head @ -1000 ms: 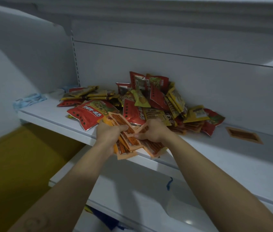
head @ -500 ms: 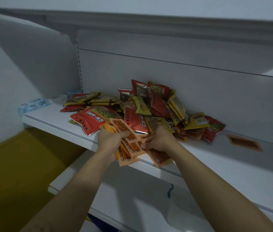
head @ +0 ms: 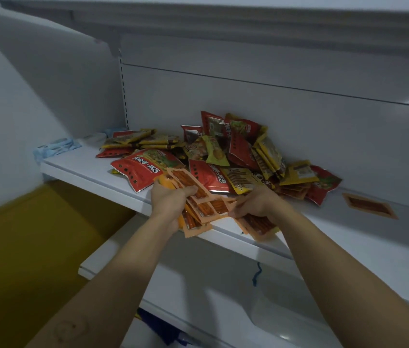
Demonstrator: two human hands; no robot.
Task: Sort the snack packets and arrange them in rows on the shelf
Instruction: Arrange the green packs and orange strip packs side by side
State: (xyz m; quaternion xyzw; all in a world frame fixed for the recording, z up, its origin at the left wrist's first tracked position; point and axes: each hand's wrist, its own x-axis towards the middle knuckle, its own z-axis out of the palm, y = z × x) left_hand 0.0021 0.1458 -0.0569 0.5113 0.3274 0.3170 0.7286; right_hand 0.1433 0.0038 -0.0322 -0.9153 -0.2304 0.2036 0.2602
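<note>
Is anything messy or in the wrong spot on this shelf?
The snack packets lie in a jumbled heap against the back of the shelf, overlapping at all angles, not in rows. A lone orange packet lies to the right, apart from the heap. The left hand and right hand grip fanned orange packets overhanging the front edge.

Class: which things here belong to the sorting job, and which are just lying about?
Job: fan of orange snack packets; heap of red and yellow snack packets; lone flat orange packet; white metal shelf.
Lying about: pale blue plastic bundle; blue string.
</note>
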